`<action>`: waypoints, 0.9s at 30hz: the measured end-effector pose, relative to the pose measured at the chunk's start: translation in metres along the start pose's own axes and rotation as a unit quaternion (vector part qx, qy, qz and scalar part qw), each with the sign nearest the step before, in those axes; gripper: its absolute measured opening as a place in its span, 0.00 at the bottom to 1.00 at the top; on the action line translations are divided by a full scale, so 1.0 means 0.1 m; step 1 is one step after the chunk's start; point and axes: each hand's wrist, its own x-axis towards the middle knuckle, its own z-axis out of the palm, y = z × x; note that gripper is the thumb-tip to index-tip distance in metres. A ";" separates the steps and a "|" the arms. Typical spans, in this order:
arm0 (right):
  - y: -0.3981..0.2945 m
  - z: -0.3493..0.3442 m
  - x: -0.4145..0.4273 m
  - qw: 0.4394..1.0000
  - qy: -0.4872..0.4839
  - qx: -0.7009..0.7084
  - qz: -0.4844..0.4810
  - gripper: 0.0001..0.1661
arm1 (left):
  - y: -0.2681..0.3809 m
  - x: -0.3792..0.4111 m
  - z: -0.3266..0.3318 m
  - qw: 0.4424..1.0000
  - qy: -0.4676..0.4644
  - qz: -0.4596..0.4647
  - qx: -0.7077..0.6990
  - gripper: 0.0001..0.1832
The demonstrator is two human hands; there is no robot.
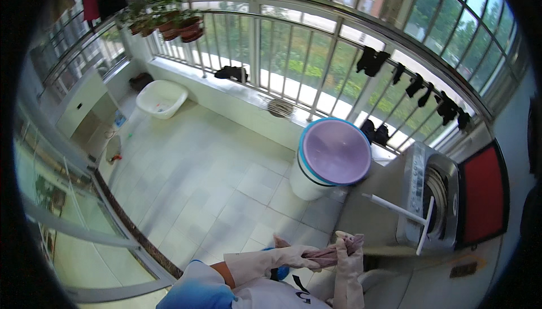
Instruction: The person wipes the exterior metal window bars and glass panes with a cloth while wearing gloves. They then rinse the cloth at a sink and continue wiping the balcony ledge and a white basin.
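Observation:
Both my hands wear long pale rubber gloves and grip one mauve cloth (324,256), twisted into a rope, in front of my body. My left hand (298,257) closes around its left part, and a loose end sticks out past the wrist. My right hand (345,252) holds the bunched other end, beside the washing machine's front corner. Below the left glove, a blue object (280,272) is mostly hidden by my arm. Just beyond my right hand, a white T-shaped pole (400,209) extends over the open washing machine (413,190).
The machine's red-panelled lid (482,192) stands raised. A purple basin (336,150) sits on a white bucket (309,184) by the low wall. Across the tiled floor (211,182) lies a white tub (162,97). Black socks (415,84) hang from the railing; a glass sliding door (80,207) borders the left.

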 end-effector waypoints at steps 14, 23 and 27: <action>0.10 0.58 -0.43 0.981 -0.194 0.010 0.021 0.22 | -0.91 -0.92 0.23 0.912 0.331 0.227 -0.078 0.16; 0.01 1.17 -0.90 0.974 -0.220 -0.007 0.051 0.24 | -1.06 -1.66 0.04 0.883 0.364 0.248 -0.164 0.09; 0.03 1.75 -1.16 0.974 -0.219 -0.017 0.059 0.26 | -1.20 -2.23 -0.22 0.875 0.397 0.253 -0.112 0.08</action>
